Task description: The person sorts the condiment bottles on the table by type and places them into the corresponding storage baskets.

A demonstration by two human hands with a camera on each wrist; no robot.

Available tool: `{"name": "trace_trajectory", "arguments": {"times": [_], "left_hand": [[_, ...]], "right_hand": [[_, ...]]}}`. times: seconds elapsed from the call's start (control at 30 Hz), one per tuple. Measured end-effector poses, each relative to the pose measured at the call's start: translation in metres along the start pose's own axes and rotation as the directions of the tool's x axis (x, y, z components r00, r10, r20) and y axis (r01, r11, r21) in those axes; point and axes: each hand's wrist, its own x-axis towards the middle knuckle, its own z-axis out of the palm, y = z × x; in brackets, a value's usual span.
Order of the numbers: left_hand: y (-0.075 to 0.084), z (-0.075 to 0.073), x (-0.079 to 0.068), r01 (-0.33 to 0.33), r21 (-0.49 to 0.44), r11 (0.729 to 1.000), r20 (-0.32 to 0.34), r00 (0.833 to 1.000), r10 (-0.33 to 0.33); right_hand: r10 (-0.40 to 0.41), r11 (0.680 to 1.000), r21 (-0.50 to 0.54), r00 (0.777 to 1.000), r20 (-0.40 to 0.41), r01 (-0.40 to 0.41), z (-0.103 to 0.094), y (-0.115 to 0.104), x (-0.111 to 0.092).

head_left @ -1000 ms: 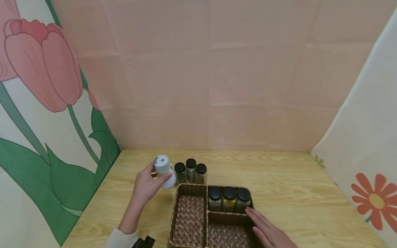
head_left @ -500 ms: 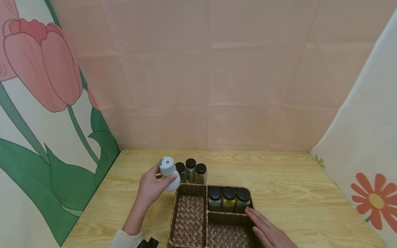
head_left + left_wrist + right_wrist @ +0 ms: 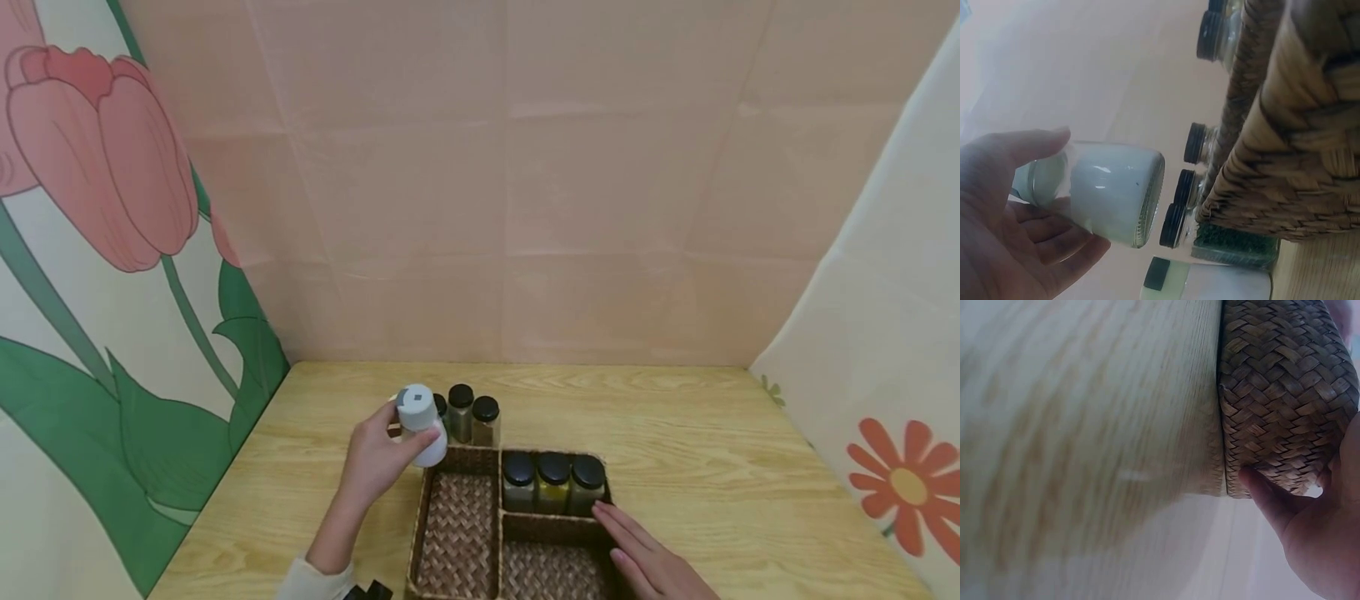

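My left hand (image 3: 375, 457) holds a clear glass jar with a white cap (image 3: 416, 407) and white contents. The jar (image 3: 1116, 187) is tilted, with fingers and thumb on opposite sides of its cap end, just off the basket's back-left corner. My right hand (image 3: 651, 557) rests at the right side of a woven basket (image 3: 415, 550), its fingers fairly straight over the rim. The right wrist view has one digit against the basket's outer wall (image 3: 1285, 394); the other fingers are mostly hidden. Three black-lidded jars (image 3: 553, 482) stand in the basket's back right compartment.
Behind the basket stand several spice jars with black lids (image 3: 461, 412), one partly hidden by the held jar. A white-labelled container (image 3: 1229, 282) lies low in the left wrist view. The basket's left (image 3: 459, 533) and front right (image 3: 555, 571) compartments show bare woven floors.
My left hand has carried the white-capped jar right and slightly nearer, to the basket's back-left corner. It now covers more of the leftmost black-lidded jar. My right hand stays in place.
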Motion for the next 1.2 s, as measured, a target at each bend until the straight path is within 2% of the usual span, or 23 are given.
{"name": "trace_trajectory", "arguments": {"times": [0.23, 0.53, 0.77, 1.0, 1.2], "left_hand": [[0.003, 0.004, -0.003, 0.016, -0.016, 1.000, 0.015, 1.000, -0.015], [0.005, 0.010, -0.005, 0.001, -0.029, 1.000, 0.052, 0.999, 0.001], [0.004, 0.015, -0.008, -0.022, -0.028, 0.999, 0.064, 0.998, 0.023], [0.002, 0.018, -0.011, -0.048, -0.015, 0.999, 0.081, 0.995, 0.049], [0.003, 0.020, -0.013, -0.070, -0.002, 0.998, 0.088, 0.994, 0.070]], "right_hand": [[0.007, 1.000, 0.020, 0.999, 0.032, -0.007, -0.001, 0.000, 0.000], [0.026, 1.000, 0.015, 0.999, 0.048, -0.027, -0.001, 0.000, 0.001], [0.048, 0.999, 0.000, 0.998, 0.032, -0.048, -0.001, -0.002, 0.001], [0.067, 0.998, 0.016, 0.996, 0.065, -0.069, -0.002, -0.003, 0.001], [0.045, 0.999, 0.023, 0.997, 0.057, -0.046, -0.002, -0.002, 0.001]]}}
